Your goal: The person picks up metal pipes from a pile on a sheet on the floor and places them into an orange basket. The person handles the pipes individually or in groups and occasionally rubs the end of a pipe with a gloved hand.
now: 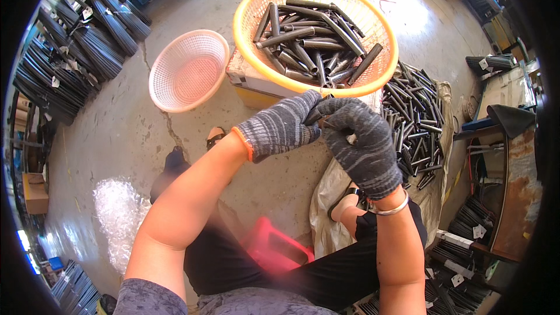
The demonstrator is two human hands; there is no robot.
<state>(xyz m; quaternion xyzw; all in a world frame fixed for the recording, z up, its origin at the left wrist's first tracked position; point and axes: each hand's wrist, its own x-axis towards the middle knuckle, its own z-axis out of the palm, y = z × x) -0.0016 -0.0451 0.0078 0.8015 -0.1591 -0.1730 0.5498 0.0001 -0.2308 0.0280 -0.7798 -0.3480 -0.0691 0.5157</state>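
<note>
Both my hands wear grey striped knit gloves and meet just in front of the orange basket's near rim. My left hand is closed, its fingers around a short black tube that is mostly hidden by the gloves. My right hand curls its fingers around the other end of that tube. Right beyond them, the orange plastic basket holds many loose black tubes, lying at all angles. A heap of similar tubes lies on a sheet to the right.
The basket rests on a cardboard box. A pale pink basket stands on the floor at left. Bundled dark rods line the far left. Below are a red plastic stool, clear plastic wrap and a rusty metal panel at right.
</note>
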